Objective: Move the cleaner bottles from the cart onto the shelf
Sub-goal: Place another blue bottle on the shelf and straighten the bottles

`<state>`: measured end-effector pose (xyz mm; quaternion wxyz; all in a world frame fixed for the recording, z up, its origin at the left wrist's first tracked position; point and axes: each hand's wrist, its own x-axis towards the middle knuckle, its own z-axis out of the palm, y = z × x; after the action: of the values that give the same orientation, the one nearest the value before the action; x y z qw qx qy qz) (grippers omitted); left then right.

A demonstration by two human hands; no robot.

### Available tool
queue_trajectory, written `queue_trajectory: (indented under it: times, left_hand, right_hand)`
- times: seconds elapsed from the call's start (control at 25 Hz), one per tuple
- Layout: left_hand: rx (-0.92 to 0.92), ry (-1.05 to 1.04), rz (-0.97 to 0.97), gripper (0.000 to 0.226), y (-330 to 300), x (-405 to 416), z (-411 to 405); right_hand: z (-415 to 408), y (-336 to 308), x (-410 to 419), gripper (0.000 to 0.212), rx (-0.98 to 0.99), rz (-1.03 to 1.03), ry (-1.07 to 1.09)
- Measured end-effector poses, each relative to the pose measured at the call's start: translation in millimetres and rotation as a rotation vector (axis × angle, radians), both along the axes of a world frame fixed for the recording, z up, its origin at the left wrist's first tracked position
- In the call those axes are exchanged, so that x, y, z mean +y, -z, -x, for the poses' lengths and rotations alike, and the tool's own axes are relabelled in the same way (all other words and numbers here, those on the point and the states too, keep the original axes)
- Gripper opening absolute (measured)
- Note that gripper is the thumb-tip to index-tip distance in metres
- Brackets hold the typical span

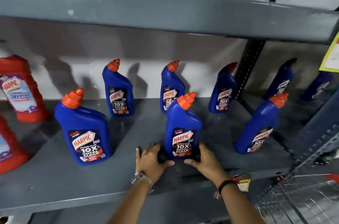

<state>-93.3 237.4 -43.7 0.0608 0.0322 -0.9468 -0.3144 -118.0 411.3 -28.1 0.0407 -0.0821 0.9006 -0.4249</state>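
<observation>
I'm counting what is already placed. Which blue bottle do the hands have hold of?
The front-row middle blue orange-capped cleaner bottle: the left hand and right hand cup its base. The other blue bottles stand untouched on the grey metal shelf.

Red bottle [9, 148] cut off left

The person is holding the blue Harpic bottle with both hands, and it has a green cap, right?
Not quite. The cap is orange, not green, as the head view shows. The rest holds: the left hand and right hand both hold the base of the blue Harpic bottle, which stands upright on the grey shelf.
</observation>
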Motion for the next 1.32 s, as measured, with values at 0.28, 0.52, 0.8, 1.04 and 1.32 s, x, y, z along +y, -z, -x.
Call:
queue_trajectory:
  times: [0.28,0.52,0.8,1.04,1.32]
  left_hand:
    - [0.083,-0.093,-0.052,0.041,6,1,3]
    - [0.085,-0.074,-0.06,0.042,8,0,3]
    - [0.268,-0.155,-0.367,0.039,6,-37,-50]
    - [0.276,-0.554,-0.263,0.077,-1,-155,-83]
    - [0.086,-0.266,-0.262,0.059,-8,-184,-54]
  right_hand:
    - [1,15,-2,0.041,0.121,0.031,0.056]
    - [3,18,-3,0.042,0.093,-0.01,0.034]
    - [-51,14,-10,0.029,0.294,0.226,0.369]
    - [-66,18,-141,0.031,0.25,0.244,-0.144]
    - [-26,17,-210,0.059,0.023,0.071,-0.235]
